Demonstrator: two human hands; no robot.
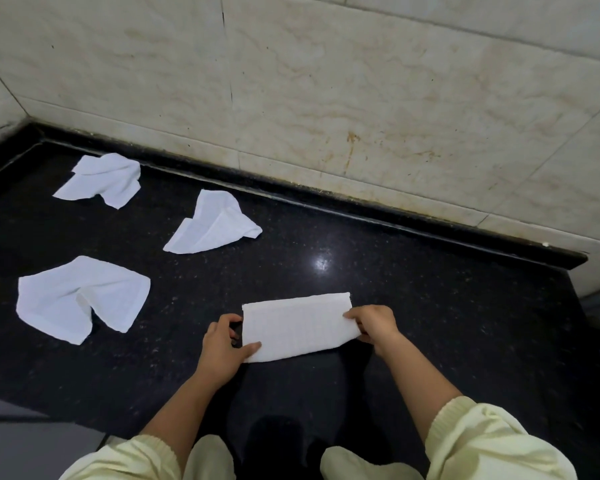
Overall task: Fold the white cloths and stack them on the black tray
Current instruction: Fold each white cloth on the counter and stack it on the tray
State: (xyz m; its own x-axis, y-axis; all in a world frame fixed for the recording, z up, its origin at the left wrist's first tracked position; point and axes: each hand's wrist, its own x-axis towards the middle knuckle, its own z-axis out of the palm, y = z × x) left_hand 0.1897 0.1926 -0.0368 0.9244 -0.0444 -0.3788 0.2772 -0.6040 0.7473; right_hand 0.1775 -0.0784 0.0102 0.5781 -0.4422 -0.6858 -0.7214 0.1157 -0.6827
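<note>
The left hand (pixel 224 344) has its grip closed on the folded white cloth's (pixel 297 329) left end, the right hand (pixel 373 323) on its right end. The cloth lies flat between them on the black desk (pixel 430 323), long axis left to right.

Desk (pixel 413 306): is carrying your cloths.
Folded cloth (pixel 297 327): is lying flat before you.
Back cloth (pixel 101 180), middle cloth (pixel 212 225), near cloth (pixel 77 299): are lying crumpled, apart, leftward.

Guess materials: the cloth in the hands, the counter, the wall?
The folded cloth: matte white woven textile, probably cotton; faint grid weave and hemmed edge show. The counter: polished black speckled stone, likely granite; sharp light glint. The wall: large beige veined tiles, marble or ceramic imitation, can't tell; joints and stains visible.
</note>
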